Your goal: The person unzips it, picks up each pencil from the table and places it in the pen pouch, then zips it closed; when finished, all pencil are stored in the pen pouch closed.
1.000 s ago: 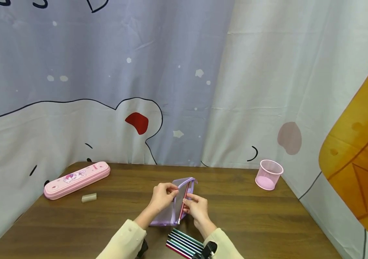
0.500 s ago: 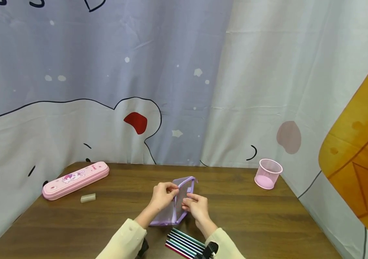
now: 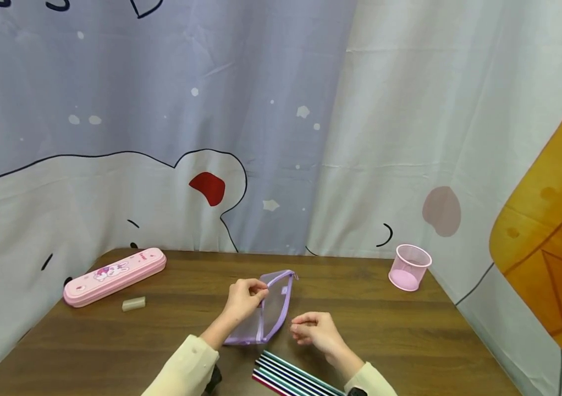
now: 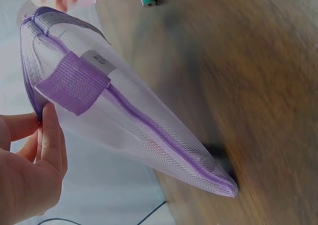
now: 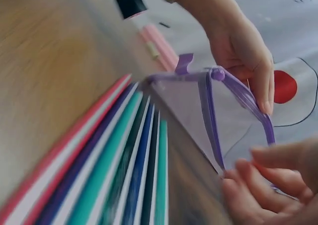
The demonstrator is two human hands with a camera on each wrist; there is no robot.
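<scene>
A purple-trimmed mesh zip pouch [image 3: 275,309] stands with its zipper mouth parted near the middle of the table. My left hand [image 3: 243,300] pinches the rim of its mouth between thumb and fingers; the left wrist view shows this grip close up. Just right of the pouch is my right hand [image 3: 317,333], fingers loosely bent with nothing in them, apart from the pouch in the head view. Below it, several striped pencils [image 3: 291,375] in red, dark blue, teal and green lie side by side. Through the mesh [image 4: 141,135], a faint reddish tint shows; what it is stays unclear.
A pink pencil case [image 3: 115,276] with a rabbit picture lies at the back left. A small pale block, perhaps an eraser [image 3: 134,303], is in front of it. The pink mesh cup [image 3: 409,268] stands near the back right edge. A printed curtain [image 3: 281,126] hangs behind the table.
A red pencil that my right hand held at the pouch's mouth has gone from sight into the pouch. The right hand has then drawn away to the right. My left hand keeps its pinch.
</scene>
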